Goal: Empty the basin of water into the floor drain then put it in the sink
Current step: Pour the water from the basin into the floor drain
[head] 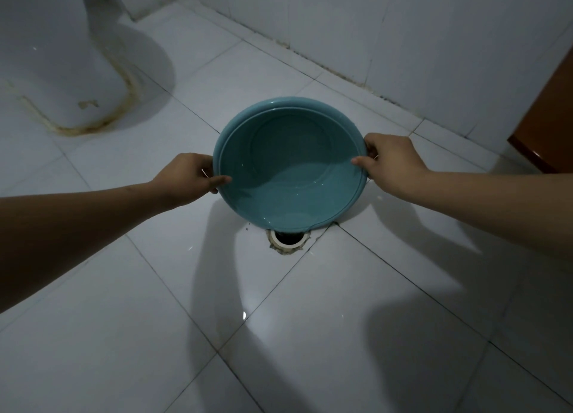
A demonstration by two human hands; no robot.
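A round teal basin [290, 139] is tilted toward me, its near rim low over the floor drain [288, 240]. Water pools in the basin's lower part near that rim. My left hand [186, 176] grips the basin's left rim, thumb inside. My right hand [392, 161] grips the right rim, thumb over the edge. The drain is a dark round hole with a white ring where floor tiles meet, partly hidden by the basin's rim. No sink is in view.
A white toilet base [62, 71] with stained sealant stands at the upper left. A tiled wall [403, 34] runs along the back. A brown wooden door edge [545, 127] is at the right. White floor tiles [124, 335] spread toward me.
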